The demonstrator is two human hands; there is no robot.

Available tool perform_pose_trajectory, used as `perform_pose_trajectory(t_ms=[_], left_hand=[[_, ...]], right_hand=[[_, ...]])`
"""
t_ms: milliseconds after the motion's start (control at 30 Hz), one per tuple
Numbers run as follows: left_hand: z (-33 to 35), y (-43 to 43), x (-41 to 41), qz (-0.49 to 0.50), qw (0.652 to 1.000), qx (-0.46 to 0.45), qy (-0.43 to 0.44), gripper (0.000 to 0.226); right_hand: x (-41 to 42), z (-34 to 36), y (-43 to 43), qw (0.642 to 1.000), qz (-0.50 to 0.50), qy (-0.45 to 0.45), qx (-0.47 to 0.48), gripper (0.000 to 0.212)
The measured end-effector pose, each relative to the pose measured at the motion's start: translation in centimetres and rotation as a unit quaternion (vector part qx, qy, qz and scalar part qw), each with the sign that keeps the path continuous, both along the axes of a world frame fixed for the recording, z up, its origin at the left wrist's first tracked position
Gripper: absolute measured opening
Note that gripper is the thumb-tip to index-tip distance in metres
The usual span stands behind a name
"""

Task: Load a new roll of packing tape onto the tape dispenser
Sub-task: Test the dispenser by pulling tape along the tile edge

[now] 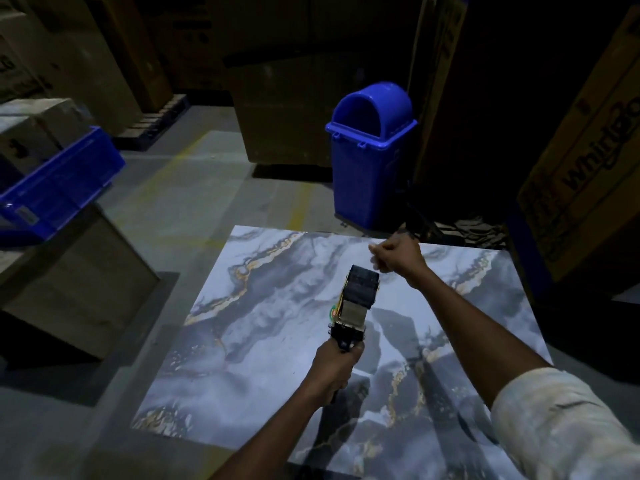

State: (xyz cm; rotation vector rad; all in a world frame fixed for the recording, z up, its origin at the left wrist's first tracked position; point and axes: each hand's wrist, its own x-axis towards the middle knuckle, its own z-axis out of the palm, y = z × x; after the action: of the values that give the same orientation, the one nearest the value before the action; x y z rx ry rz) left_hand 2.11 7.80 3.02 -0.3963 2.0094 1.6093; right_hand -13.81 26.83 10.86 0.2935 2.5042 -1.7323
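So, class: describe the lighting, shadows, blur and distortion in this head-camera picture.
Head view: dim overall, background boxes nearly black; the table is brightest, with dark shadows beside the dispenser; the right hand looks slightly soft; wide-angle distortion seems to lean the bin.

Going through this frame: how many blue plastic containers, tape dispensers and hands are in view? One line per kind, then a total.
Blue plastic containers: 2 (blue plastic swing-lid waste bin, blue plastic crate)
Black handheld tape dispenser: 1
Hands: 2 (left hand grips the dispenser's handle, right hand)
Total: 5
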Motion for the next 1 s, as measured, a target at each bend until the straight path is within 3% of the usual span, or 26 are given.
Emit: perform_pose_trajectory(t_ms=[267,433,500,600,700,800,867,1000], left_hand=[[0.6,-0.2,0.7,0.000,1.000,0.015,0.013,0.028],[1.1,-0.1,0.6,0.001,1.000,0.018,0.011,0.025],[1.1,0.0,0.6,0.003,1.000,0.027,0.010,0.025],[1.3,0.0,0.4,-0.002,0.999,0.032,0.017,0.028],[1.4,-0.2,-0.1,-0.003,1.000,0.021,0.022,0.033],[1.6,-0.2,-1.0,-0.001,1.000,0.018,0.021,0.032],[2.0,0.0,-1.8,0.005,1.000,0.023,0.009,0.030],[2.6,0.6,-3.6,0.025,0.999,0.041,-0.011,0.021]], right_hand=[[0.3,-0.1,-0.5,0.986,0.004,-0.153,-0.069,0.024],[0.2,0.0,0.3,0.916,-0.022,-0.324,-0.236,0.014],[0.4,-0.1,0.8,0.885,-0.051,-0.355,-0.296,0.010],[0.4,-1.0,1.4,0.873,-0.127,-0.351,-0.312,0.020],[0.3,-1.7,1.1,0.906,-0.181,-0.262,-0.278,0.012],[1.0,-1.5,-0.2,0.951,-0.213,-0.061,-0.214,0.013],[3.3,-1.1,-1.6,0.973,-0.188,0.083,-0.105,0.019],[9.0,-2.5,-3.5,0.947,-0.063,0.306,0.077,0.026]])
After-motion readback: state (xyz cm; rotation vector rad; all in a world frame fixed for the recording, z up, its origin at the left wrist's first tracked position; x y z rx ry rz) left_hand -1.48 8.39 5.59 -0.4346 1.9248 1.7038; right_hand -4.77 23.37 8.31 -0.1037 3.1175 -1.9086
